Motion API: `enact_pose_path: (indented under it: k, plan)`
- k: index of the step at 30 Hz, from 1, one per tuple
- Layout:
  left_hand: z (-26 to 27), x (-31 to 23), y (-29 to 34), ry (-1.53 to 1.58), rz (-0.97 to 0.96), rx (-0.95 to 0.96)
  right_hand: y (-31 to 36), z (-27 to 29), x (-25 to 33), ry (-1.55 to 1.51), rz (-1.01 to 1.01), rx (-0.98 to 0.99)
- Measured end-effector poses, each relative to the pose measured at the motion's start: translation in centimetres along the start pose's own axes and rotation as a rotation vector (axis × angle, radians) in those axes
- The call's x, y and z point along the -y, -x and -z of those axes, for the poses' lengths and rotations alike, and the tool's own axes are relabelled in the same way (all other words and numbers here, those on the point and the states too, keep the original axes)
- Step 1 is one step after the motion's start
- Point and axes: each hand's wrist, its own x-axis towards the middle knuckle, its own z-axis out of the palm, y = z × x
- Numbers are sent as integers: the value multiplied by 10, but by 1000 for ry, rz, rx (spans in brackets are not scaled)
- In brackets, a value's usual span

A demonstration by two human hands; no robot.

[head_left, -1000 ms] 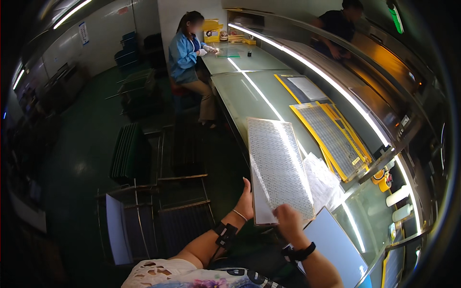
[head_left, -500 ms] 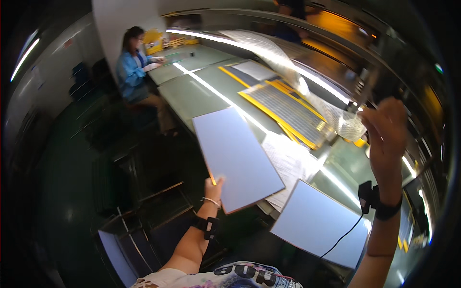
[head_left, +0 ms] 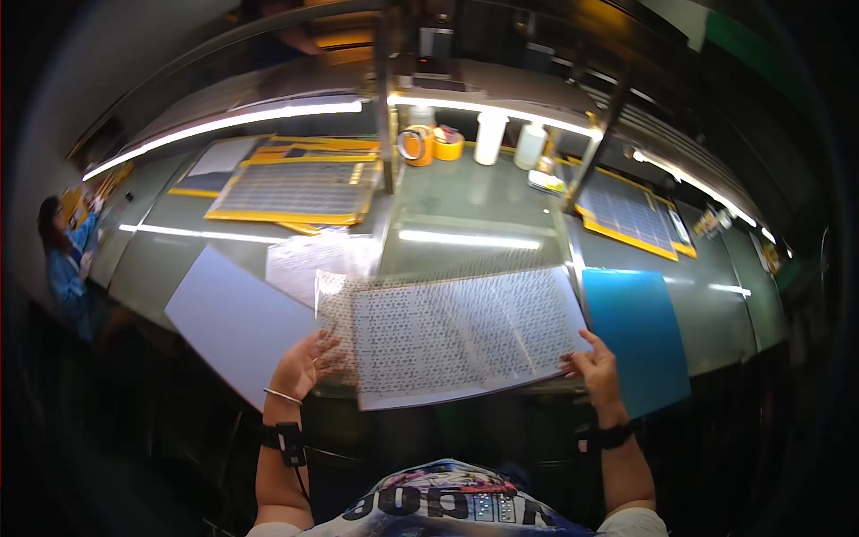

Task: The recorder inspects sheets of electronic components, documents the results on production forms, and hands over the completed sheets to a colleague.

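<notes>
At the far left a seated person in a blue coat (head_left: 64, 259) works at the end of the long green tabletop (head_left: 474, 201). Nearer, a plain white sheet (head_left: 237, 322) lies at an angle over the tabletop's near edge. The left hand (head_left: 304, 365) grips the near left corner of a large perforated panel (head_left: 456, 331), fingers curled under it with the thumb on top. The panel sits flat at the near middle of the tabletop, its front edge overhanging slightly. The right hand (head_left: 592, 369) pinches the panel's near right corner, fingers pressed together along the edge. Just right of it lies a blue sheet (head_left: 637, 336).

The panel looks thin and wide, held only at two corners, so it could sag or buckle in the middle if lifted unevenly. It could also slide over the clear film (head_left: 313, 259) lying beside it and drag that along, or nudge the white sheet off the edge.

The fingertips under the panel are hidden. Whether the panel is one layer or a stack I cannot tell. The tape rolls (head_left: 429, 143) and white bottles (head_left: 508, 139) at the far side are small and blurred.
</notes>
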Motion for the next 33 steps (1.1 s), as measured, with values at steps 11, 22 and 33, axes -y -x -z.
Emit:
enact_pose_path:
  k: [11,22,33]
  plan:
    - [-25,39,-30,-813,-72,-331,-23,44,-78,541,142,-256]
    - [-19,9,-47,-928,42,-316,-8,54,-67,277,-98,-116]
    - [-30,28,-28,-923,-116,-343,0,53,-69,652,145,-150]
